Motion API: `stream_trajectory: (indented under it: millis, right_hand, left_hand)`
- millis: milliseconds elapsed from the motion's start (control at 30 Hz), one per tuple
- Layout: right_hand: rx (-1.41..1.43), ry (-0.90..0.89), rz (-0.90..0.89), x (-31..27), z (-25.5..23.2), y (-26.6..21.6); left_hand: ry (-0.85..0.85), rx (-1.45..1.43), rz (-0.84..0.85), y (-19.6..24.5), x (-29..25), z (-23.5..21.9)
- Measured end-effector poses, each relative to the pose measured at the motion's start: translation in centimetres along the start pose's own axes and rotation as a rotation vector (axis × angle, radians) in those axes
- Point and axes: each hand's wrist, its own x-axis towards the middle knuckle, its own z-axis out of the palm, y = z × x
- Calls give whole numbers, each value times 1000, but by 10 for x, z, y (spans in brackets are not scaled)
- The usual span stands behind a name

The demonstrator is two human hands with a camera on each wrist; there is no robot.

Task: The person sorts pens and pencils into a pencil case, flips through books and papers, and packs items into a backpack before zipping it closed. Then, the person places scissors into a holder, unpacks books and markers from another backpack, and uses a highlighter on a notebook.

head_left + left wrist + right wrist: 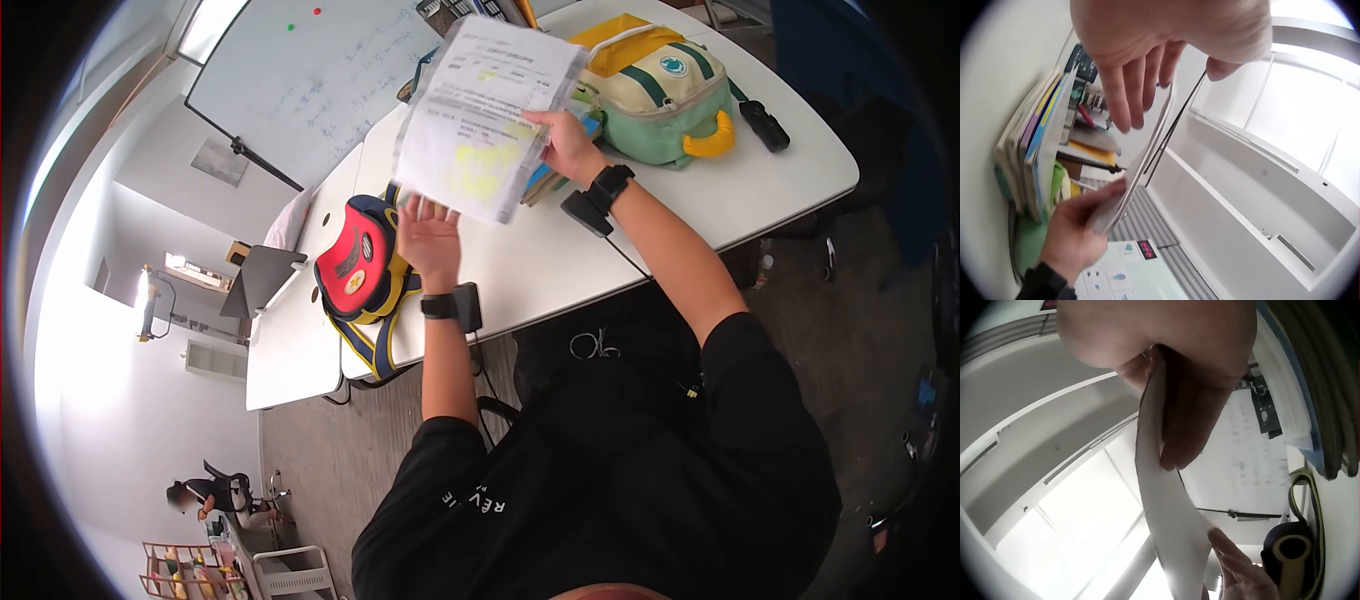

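Observation:
A printed sheet with yellow highlights, in what looks like a clear sleeve (470,130), is held up above the white table. The right hand (570,145) pinches its right edge between thumb and fingers; in the right wrist view the sheet (1169,506) comes out from that grip. Below the sheet's lower left corner the left hand (430,240) has its palm up and its fingers extended, the tips at the sheet's lower edge. In the left wrist view the left hand (1147,56) shows straight fingers beside the sheet, with the thumb apart.
A red and navy bag (355,265) lies left of the left hand. Behind the right hand are books (1035,137) and a green and cream backpack (660,95). A black object (765,125) lies farther right. A whiteboard (310,75) stands behind; a seated person (215,495) is far off.

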Motion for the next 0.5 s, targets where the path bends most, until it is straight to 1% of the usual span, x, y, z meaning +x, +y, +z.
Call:
stream_trajectory:
  millis: [33,67,100,133,167,200,233,267,300,333,367,433,467,500]
  right_hand:
    - [-1,4,1,2,-6,-4]
    - [-9,-47,108,4,-10,-8]
    - [-20,-102,215,6,-14,-10]
    - [-24,-106,215,3,-12,-13]
    - [-156,-151,217,1,-11,-16]
    - [-290,-195,218,-1,-9,-20]
    - [-301,-197,214,0,-11,-20]
    - [-382,-210,218,2,-15,-19]
    - [-464,-224,224,5,-18,-19]
    - [-474,-225,228,5,-19,-20]
    - [-520,-215,220,5,-20,-21]
    - [-577,-202,225,6,-23,-19]
    - [-655,-180,154,6,-24,-17]
    - [-734,-160,81,7,-26,-17]
  left_hand:
    - [-214,-110,-74,8,14,-38]
    - [101,42,-36,14,6,1]
    - [74,336,23,18,-4,16]
    - [46,630,84,21,-9,22]
    - [44,626,89,25,-4,16]
    - [-86,446,-62,30,8,4]
    - [-217,261,-210,32,16,1]
    - [-220,253,-205,28,22,-3]
    - [-176,406,-159,22,26,-7]
    - [-127,559,-112,17,28,-5]
    - [-118,660,-109,12,31,0]
    - [-102,678,-114,-1,37,-4]
    - [-92,703,-120,-7,37,-8]
    - [-89,612,-92,-14,38,-11]
